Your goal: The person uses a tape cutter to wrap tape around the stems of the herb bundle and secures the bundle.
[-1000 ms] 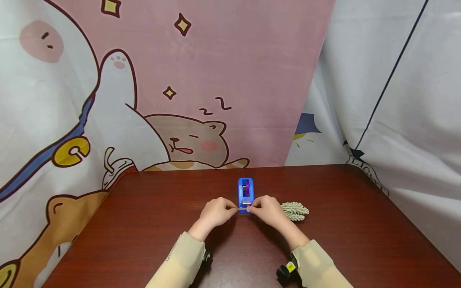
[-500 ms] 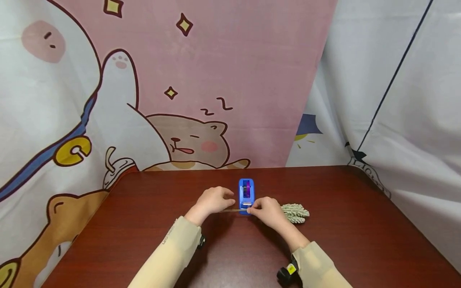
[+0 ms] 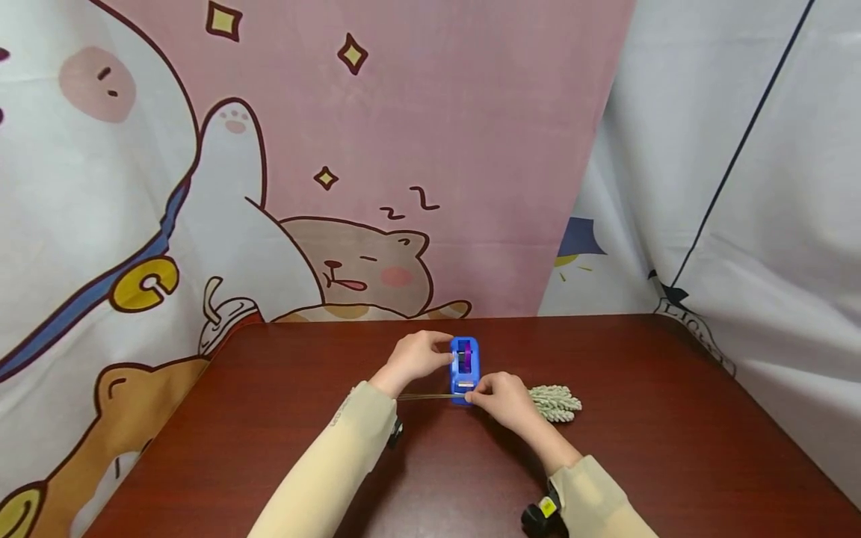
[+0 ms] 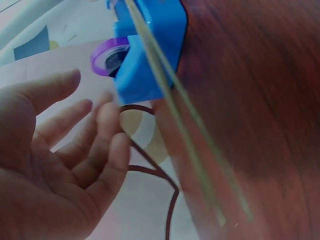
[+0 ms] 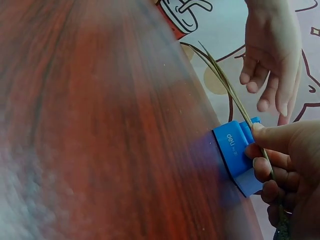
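Observation:
My right hand (image 3: pixel 503 397) pinches thin, straw-coloured stems (image 5: pixel 227 85) between thumb and fingers. The pale green ears (image 3: pixel 554 403) of this dried wheat bunch stick out to the right, behind that hand. Leftward, the bare stems cross over the front of a blue tape dispenser (image 3: pixel 466 379). A purple roll (image 4: pixel 102 59) sits in the dispenser. My left hand (image 3: pixel 417 356) is at the dispenser's left side, close to the roll. In the left wrist view its fingers (image 4: pixel 112 120) are spread and relaxed, with nothing between them.
The dispenser stands on a dark red-brown wooden table (image 3: pixel 269 448), toward its far edge. A cartoon-printed cloth (image 3: pixel 504 149) hangs behind the table, and pale cloth (image 3: pixel 753 246) hangs at the right.
My left hand has let go of the stem ends, moved left, then forward to the dispenser's left side. My right hand keeps its pinch in about the same place.

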### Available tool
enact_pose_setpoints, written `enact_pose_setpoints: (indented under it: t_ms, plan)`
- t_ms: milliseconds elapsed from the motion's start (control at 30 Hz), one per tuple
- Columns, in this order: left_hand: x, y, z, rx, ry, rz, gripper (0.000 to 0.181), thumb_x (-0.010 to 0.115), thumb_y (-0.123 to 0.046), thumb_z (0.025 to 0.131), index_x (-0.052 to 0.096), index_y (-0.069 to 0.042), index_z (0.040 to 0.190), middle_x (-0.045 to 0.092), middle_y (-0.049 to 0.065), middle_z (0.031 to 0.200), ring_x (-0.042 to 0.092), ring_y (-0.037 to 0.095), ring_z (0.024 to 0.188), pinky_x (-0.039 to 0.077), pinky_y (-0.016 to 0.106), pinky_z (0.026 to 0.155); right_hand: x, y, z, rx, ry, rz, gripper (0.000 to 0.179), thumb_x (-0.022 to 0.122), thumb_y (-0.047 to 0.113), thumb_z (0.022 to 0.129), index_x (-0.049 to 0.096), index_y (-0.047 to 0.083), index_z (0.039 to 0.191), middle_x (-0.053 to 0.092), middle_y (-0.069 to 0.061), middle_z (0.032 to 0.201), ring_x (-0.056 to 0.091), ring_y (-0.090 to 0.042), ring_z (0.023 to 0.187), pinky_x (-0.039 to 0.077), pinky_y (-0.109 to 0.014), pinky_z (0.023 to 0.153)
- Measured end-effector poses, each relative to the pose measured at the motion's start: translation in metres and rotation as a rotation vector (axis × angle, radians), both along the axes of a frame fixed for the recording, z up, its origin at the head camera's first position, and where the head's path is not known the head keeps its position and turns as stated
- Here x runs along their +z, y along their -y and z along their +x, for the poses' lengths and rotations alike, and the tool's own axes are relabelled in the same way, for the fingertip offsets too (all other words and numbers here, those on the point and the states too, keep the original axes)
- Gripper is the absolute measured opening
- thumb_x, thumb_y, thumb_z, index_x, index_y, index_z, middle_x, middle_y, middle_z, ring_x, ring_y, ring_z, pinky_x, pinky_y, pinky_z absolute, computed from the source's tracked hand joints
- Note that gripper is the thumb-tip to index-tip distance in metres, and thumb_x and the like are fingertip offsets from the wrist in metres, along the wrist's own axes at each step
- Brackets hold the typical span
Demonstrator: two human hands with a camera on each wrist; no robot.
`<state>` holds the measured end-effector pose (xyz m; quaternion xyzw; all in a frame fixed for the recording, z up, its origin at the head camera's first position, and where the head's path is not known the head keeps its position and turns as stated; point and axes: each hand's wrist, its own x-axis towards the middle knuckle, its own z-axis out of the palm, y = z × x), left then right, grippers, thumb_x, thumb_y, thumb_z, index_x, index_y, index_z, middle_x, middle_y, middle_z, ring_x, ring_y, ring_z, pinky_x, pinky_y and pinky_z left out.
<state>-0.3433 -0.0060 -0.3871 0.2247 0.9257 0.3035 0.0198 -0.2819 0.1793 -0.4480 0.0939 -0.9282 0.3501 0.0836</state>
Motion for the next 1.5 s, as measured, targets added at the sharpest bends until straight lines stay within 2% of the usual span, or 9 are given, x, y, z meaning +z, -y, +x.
enact_pose_setpoints:
  t_ms: [133, 233, 333, 567, 800, 967, 1500]
  plan:
    - [-0.008, -0.006, -0.007, 0.008, 0.007, 0.03, 0.042, 0.069, -0.026, 0.089, 0.065, -0.012, 0.128, 0.069, 0.002, 0.088, 0.058, 0.013, 0.072, 0.045, 0.03, 0.06, -0.001, -0.001, 0.0, 0.005, -0.003, 0.002, 0.017, 0.078, 0.021, 0.08, 0.07, 0.015, 0.067, 0.06, 0.01, 0.064, 0.048, -0.008, 0.059, 0.041, -0.029, 0.055]
    - [-0.014, -0.009, -0.011, 0.013, 0.037, 0.049, 0.042, 0.069, -0.025, 0.089, 0.064, -0.012, 0.129, 0.068, 0.002, 0.083, 0.056, 0.013, 0.068, 0.044, 0.029, 0.057, -0.002, -0.002, -0.001, 0.011, -0.001, 0.0, 0.017, 0.078, 0.023, 0.081, 0.07, 0.016, 0.067, 0.061, 0.01, 0.065, 0.049, -0.008, 0.06, 0.042, -0.028, 0.056]
    - [-0.019, -0.011, -0.013, 0.015, 0.053, 0.05, 0.043, 0.069, -0.023, 0.089, 0.063, -0.012, 0.13, 0.067, 0.002, 0.083, 0.054, 0.013, 0.068, 0.043, 0.029, 0.059, -0.003, -0.002, -0.001, 0.014, 0.001, -0.012, 0.018, 0.079, 0.023, 0.08, 0.07, 0.016, 0.067, 0.062, 0.01, 0.065, 0.05, -0.007, 0.06, 0.042, -0.028, 0.057]
    - [-0.025, -0.018, -0.014, 0.031, 0.038, 0.055, 0.042, 0.069, -0.016, 0.088, 0.064, -0.015, 0.13, 0.066, 0.002, 0.084, 0.055, 0.016, 0.072, 0.044, 0.032, 0.063, -0.004, -0.004, -0.001, 0.014, 0.008, -0.042, 0.017, 0.079, 0.023, 0.081, 0.071, 0.016, 0.067, 0.062, 0.011, 0.064, 0.049, -0.007, 0.06, 0.041, -0.027, 0.056]
    - [-0.028, -0.02, -0.016, 0.065, 0.086, 0.104, 0.044, 0.069, -0.014, 0.088, 0.063, -0.016, 0.132, 0.066, 0.003, 0.09, 0.055, 0.017, 0.075, 0.043, 0.03, 0.061, -0.004, -0.003, -0.002, 0.005, -0.001, -0.044, 0.018, 0.079, 0.023, 0.08, 0.071, 0.016, 0.066, 0.063, 0.01, 0.064, 0.05, -0.007, 0.06, 0.042, -0.028, 0.057]
    - [-0.029, -0.019, -0.016, 0.072, 0.126, 0.125, 0.045, 0.069, -0.013, 0.088, 0.062, -0.017, 0.132, 0.063, 0.002, 0.085, 0.053, 0.018, 0.072, 0.042, 0.029, 0.059, -0.004, -0.004, -0.002, 0.019, -0.011, -0.042, 0.018, 0.08, 0.023, 0.08, 0.071, 0.016, 0.065, 0.063, 0.01, 0.063, 0.049, -0.007, 0.059, 0.041, -0.028, 0.055]
    - [-0.031, -0.018, -0.017, 0.092, 0.158, 0.14, 0.046, 0.069, -0.015, 0.088, 0.061, -0.019, 0.133, 0.061, 0.002, 0.083, 0.052, 0.019, 0.072, 0.042, 0.03, 0.06, -0.002, -0.005, -0.002, 0.045, -0.002, -0.034, 0.018, 0.079, 0.022, 0.081, 0.072, 0.015, 0.066, 0.064, 0.01, 0.064, 0.051, -0.006, 0.06, 0.042, -0.027, 0.056]
